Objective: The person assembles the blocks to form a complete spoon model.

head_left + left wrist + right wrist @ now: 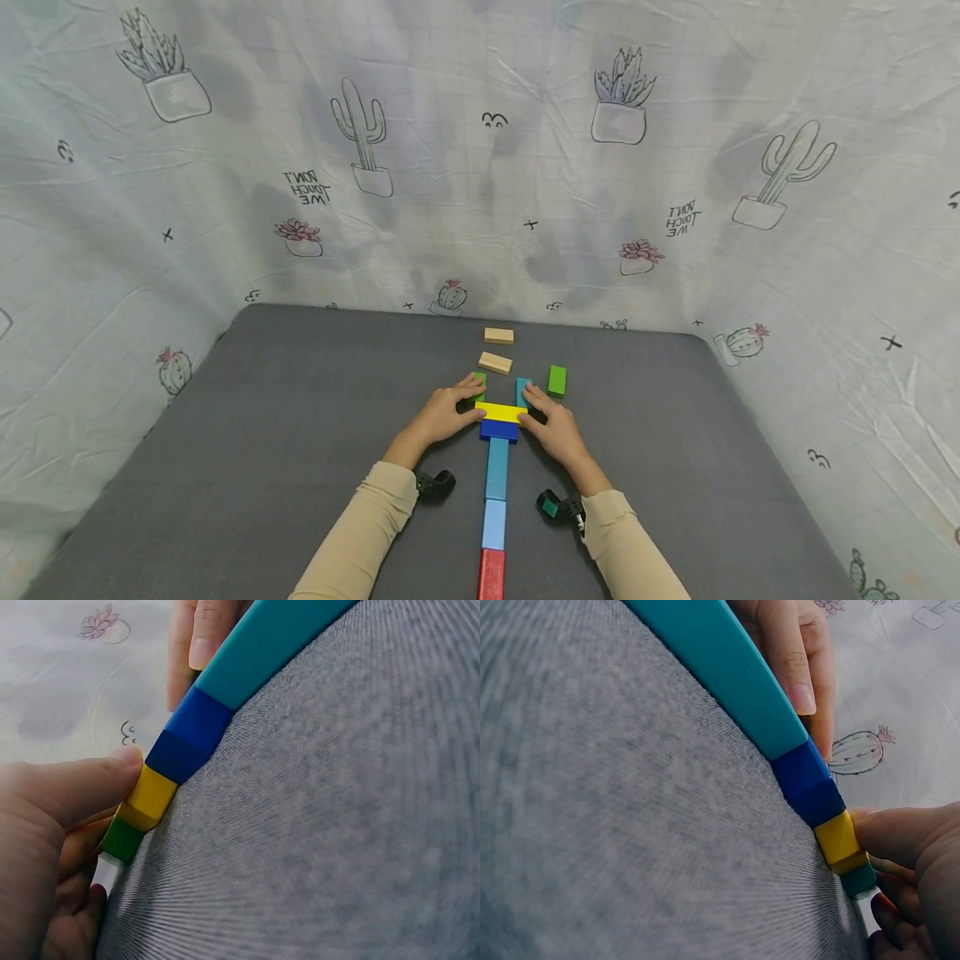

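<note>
A yellow block (501,412) lies crosswise beyond a dark blue block (498,430). At its left end rests the thumb of my left hand (448,411); that hand's fingers reach forward to a green block (481,382). My right hand (557,430) has its thumb at the yellow block's right end, with its fingers over a teal block (521,387). In the left wrist view, the thumb presses the yellow block (152,796) and the fingers curl by the green block (123,838). The right wrist view shows the other thumb against the yellow block (841,841).
Towards me run a long teal block (497,468), a light blue block (494,523) and a red block (491,573) in line. Beyond the hands lie a wooden block (495,362), a farther wooden block (498,336) and a loose green block (557,380). A patterned cloth (450,225) borders the grey table (315,417).
</note>
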Motion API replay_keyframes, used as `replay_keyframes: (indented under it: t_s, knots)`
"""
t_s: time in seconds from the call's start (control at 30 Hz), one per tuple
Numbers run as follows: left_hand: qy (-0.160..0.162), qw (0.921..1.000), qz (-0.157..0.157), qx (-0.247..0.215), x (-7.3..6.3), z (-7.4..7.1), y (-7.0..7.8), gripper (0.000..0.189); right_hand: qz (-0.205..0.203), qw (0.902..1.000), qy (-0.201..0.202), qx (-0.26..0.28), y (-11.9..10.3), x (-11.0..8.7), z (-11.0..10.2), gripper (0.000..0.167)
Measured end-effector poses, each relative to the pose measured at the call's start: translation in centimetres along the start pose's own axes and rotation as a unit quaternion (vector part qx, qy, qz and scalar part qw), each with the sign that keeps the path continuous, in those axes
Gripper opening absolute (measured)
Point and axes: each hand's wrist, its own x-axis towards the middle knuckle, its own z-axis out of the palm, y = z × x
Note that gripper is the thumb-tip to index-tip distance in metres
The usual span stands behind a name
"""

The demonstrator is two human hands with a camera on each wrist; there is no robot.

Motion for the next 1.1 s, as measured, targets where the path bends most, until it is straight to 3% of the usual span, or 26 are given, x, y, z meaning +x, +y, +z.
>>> replay_keyframes:
  t_s: [0.63, 1.1]
  knots:
    - [0.008, 1.0000, 0.004, 0.004, -0.21, 0.14, 0.14, 0.050, -0.003, 1.0000, 0.009, 0.000, 0.08, -0.14, 0.04, 0.056]
    - [0.008, 0.9999, 0.007, 0.000, -0.38, -0.07, 0.34, 0.050, -0.004, 0.9985, 0.050, 0.023, 0.09, -0.19, 0.06, 0.053]
